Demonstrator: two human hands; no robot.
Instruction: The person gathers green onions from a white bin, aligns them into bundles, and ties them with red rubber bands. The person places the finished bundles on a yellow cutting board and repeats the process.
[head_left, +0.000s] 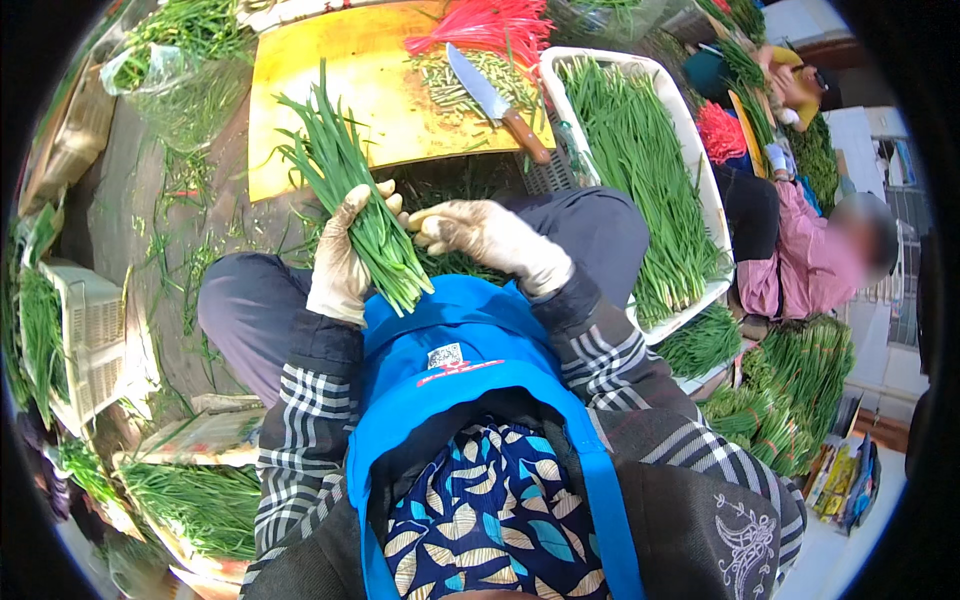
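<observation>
My left hand (346, 251), in a soiled white glove, holds a bunch of green garlic chives (367, 217), leaf tips pointing up and away, pale stem ends towards my apron. Close beside the bunch, my gloved right hand (491, 240) has its fingers partly curled; whether something thin is between them I cannot tell. Beyond my hands lies a yellow cutting board (322, 56). On it are a knife with a wooden handle (487, 97), chopped stem ends (442, 90) and a bundle of pink-red plastic ties (487, 26). A white crate (721, 217) full of chives stands at the right.
Crates of greens stand at the left (94, 337) and lower left (187, 510). A plastic bag of greens (180, 90) lies upper left, with loose leaves on the floor (135, 225). Tied bundles (802, 375) lie at the right, near a seated person in pink (810, 247); another person is beyond.
</observation>
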